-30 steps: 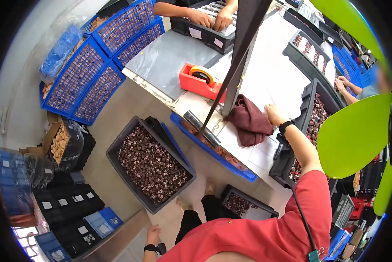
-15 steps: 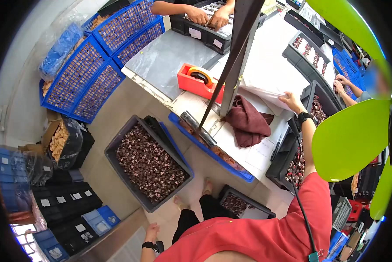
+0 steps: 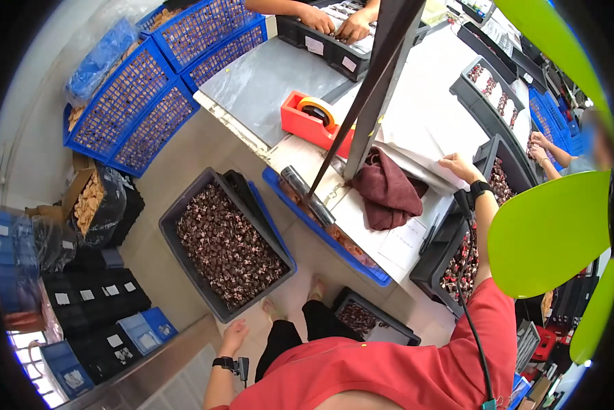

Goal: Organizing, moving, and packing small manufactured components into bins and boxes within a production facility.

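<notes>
My right hand (image 3: 459, 168) reaches over the table, its fingers closed at the edge of a large white sheet (image 3: 416, 147), which bulges beside it. My fingertips are partly hidden. Just nearer on the tabletop lies a crumpled maroon cloth (image 3: 387, 193). My left hand (image 3: 235, 336) hangs low at my left side with fingers loosely apart and nothing in it. It is nearest to a grey crate (image 3: 184, 277) on the floor, filled with small dark brown and pinkish pieces.
A red tape dispenser (image 3: 307, 123) stands beside a metal post (image 3: 375, 102). Grey bins (image 3: 426, 277) line the table's right side. Blue mesh crates (image 3: 126, 109) are stacked at left. Green fan blades (image 3: 549, 232) loom at right. Two other people's hands work at trays (image 3: 334, 24).
My left hand has risen and swung forward toward the grey crate. My right hand has drawn slightly nearer, and the white sheet beside it lies lower. The view has shifted a little.
</notes>
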Motion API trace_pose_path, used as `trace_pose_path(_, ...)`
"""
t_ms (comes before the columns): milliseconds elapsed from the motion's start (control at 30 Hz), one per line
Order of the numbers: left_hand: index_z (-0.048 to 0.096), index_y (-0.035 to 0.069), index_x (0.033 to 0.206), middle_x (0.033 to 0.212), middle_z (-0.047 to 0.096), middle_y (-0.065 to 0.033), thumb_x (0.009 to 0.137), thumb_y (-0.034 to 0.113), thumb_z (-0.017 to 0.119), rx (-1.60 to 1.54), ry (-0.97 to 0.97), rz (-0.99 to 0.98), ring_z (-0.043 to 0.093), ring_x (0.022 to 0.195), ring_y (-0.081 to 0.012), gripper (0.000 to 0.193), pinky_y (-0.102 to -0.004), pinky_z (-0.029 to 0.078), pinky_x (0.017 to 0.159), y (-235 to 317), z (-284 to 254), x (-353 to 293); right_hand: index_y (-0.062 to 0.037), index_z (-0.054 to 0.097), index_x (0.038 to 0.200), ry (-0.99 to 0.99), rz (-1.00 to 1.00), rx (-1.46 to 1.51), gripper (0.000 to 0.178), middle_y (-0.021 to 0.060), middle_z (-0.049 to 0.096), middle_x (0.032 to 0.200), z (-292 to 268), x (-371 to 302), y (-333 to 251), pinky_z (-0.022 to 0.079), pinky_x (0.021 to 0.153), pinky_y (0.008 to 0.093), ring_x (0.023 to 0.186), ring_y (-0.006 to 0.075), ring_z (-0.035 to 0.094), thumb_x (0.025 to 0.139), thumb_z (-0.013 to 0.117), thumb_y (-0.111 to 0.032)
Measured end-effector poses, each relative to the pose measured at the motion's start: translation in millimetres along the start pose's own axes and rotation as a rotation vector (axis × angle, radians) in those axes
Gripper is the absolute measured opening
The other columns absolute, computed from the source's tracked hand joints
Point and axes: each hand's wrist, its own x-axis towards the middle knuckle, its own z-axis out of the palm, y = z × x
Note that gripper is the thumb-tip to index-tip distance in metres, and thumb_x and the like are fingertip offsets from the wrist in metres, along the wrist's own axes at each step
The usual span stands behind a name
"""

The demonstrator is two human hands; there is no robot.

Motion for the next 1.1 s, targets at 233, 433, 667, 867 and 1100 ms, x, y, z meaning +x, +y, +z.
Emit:
trace_pose_path(233,0.055,0.007,0.107,0.088,0.062,-0.0106,0.074,0.023,0.061,0.046,-0.015,-0.082,0.059,0.082,-0.02,0.037,-0.0295,0.046,0.074,-18,6,-13,0.0019,0.063,0.088,-0.069,0.046,0.011,0.039,0.0036,0.06,0.07,-5,1,-9,0.043,0.062,0.0272,0.066,0.0107,0.053,0.079,0.054,-0.035)
trace_pose_path(433,0.054,0.007,0.108,0.088,0.062,-0.0099,0.075,0.021,0.06,0.023,-0.059,-0.07,0.059,0.081,-0.0191,0.037,-0.0294,0.046,0.073,0,13,1,0.0016,0.063,0.085,0.052,-0.076,-0.045,0.029,0.0089,0.062,0.071,-5,5,10,0.044,0.061,0.0284,0.067,0.018,0.057,0.078,0.057,-0.026)
trace_pose_path(667,0.053,0.005,0.108,0.09,0.062,-0.0107,0.076,0.02,0.059,0.106,0.012,-0.046,0.059,0.081,-0.0208,0.036,-0.0314,0.047,0.072,-15,8,-23,-0.006,0.06,0.092,0.111,-0.119,-0.392,0.02,0.013,0.058,0.093,35,4,-62,0.039,0.075,0.0415,0.091,0.0319,0.05,0.077,0.057,-0.019)
trace_pose_path(867,0.058,0.006,0.09,0.086,0.059,-0.0172,0.077,0.031,0.055,0.135,0.042,0.095,0.058,0.077,-0.0304,0.029,-0.0365,0.045,0.066,14,15,-5,-0.0093,0.056,0.096,-0.149,-0.355,-0.601,0.021,0.0117,0.054,0.102,45,-17,-18,0.035,0.082,0.0468,0.101,0.0351,0.044,0.078,0.057,-0.02)
trace_pose_path(1100,0.055,0.006,0.105,0.102,0.058,-0.0139,0.077,0.025,0.057,0.174,0.002,-0.111,0.055,0.094,-0.0267,0.034,-0.0322,0.043,0.081,17,9,-29,0.0024,0.062,0.065,0.046,-0.401,-0.646,0.015,0.0241,0.058,0.069,85,15,-17,0.046,0.066,0.0439,0.072,0.0388,0.057,0.068,0.057,-0.011)
